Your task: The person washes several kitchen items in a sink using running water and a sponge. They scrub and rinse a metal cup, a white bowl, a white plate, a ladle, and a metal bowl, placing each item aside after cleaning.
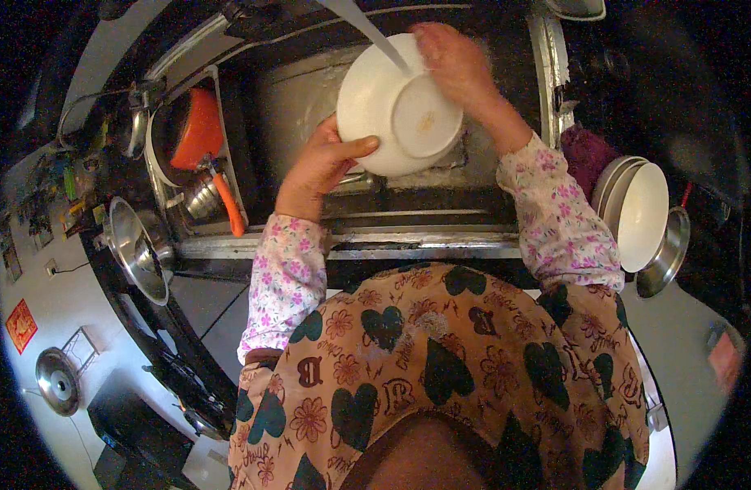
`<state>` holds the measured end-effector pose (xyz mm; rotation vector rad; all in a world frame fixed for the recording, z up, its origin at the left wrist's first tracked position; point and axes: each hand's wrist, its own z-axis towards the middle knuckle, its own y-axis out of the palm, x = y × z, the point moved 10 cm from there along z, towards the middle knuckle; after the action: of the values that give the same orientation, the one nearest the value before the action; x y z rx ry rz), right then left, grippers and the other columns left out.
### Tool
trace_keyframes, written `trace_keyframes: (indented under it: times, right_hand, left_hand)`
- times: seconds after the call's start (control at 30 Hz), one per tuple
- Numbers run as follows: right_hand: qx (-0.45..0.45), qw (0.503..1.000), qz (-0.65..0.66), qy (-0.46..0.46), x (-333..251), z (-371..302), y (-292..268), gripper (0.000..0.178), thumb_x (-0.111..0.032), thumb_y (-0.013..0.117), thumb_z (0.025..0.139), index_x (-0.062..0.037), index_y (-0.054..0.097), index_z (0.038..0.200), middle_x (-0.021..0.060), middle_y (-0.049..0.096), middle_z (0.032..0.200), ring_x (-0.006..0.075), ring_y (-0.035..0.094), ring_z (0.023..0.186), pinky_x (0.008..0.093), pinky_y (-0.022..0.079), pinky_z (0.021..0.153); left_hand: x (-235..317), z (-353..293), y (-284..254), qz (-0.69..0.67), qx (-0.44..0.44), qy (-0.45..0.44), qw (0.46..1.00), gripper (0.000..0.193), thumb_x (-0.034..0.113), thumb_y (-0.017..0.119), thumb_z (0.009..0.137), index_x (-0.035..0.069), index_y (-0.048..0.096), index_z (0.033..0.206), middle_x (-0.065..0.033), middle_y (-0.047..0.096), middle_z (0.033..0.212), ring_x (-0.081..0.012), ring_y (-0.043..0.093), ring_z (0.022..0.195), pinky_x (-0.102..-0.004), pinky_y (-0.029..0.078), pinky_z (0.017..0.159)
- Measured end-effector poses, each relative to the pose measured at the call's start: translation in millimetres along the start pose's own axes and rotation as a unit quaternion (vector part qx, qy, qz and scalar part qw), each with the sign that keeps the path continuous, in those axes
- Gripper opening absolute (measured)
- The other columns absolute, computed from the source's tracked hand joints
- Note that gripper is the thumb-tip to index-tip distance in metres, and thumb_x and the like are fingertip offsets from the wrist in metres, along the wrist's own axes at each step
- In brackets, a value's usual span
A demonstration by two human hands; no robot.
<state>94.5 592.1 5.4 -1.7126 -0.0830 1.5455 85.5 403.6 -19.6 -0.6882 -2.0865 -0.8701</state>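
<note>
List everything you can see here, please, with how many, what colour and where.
White bowl: one, held upside down over the sink under a stream of water.
Sink: one, grey metal, top centre.
Orange pan: one, in the rack left of the sink.
Metal bowl: one, silver, on the left counter.
Stacked white dishes: several, on the right.
Left hand: grips the bowl's rim.
Right hand: rubs the bowl's underside.

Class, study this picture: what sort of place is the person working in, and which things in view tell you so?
Most likely a home kitchen, at the sink. A stream of tap water falls on the round white ceramic bowl held over the steel sink basin by both hands; stacked white plates stand on the right, and an orange-handled pan on the left.
</note>
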Motion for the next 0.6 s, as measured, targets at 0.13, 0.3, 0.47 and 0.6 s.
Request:
trace_keyframes:
  times: [0.13,0.3,0.47,0.6]
  right_hand:
    - [0.037,0.953,-0.148,-0.262,-75.6,-48.0,43.0,0.034,-0.019,0.050,0.083,-0.0111,0.052,0.116,0.0092,0.049,0.121,0.0301,0.046,0.112,0.0455,0.035,0.094]
    - [0.005,0.962,-0.187,-0.201,-76.4,-36.5,32.4,0.041,-0.019,0.051,0.081,-0.0095,0.048,0.121,0.0128,0.045,0.127,0.0308,0.042,0.117,0.0446,0.032,0.099]
    - [-0.031,0.982,0.184,0.034,64.9,-20.8,34.4,0.045,-0.017,0.046,0.084,-0.0063,0.041,0.128,0.0152,0.043,0.129,0.0283,0.040,0.121,0.0371,0.029,0.102]
    - [0.086,0.988,-0.003,-0.131,-7.7,-90.4,34.8,0.045,-0.014,0.046,0.082,-0.0024,0.042,0.125,0.0149,0.043,0.129,0.0305,0.036,0.124,0.0417,0.026,0.104]
  left_hand:
    - [-27.3,20.9,-9.2,-0.044,0.087,-0.022,0.995,0.049,0.007,0.065,0.076,0.000,0.045,0.120,-0.0103,0.057,0.110,-0.0200,0.057,0.097,-0.0321,0.047,0.083]
    - [-19.7,11.3,-3.4,-0.031,0.075,0.049,0.996,0.046,0.004,0.068,0.074,0.001,0.048,0.115,-0.0089,0.059,0.103,-0.0182,0.058,0.094,-0.0301,0.047,0.080]
    - [-19.8,0.5,-3.2,-0.189,0.119,0.076,0.972,0.044,0.003,0.064,0.077,0.002,0.047,0.118,-0.0109,0.056,0.112,-0.0228,0.054,0.104,-0.0362,0.046,0.088]
    - [-34.2,11.4,-24.7,-0.322,0.171,0.113,0.924,0.048,0.005,0.057,0.083,0.004,0.038,0.126,-0.0110,0.046,0.125,-0.0252,0.046,0.115,-0.0392,0.041,0.096]
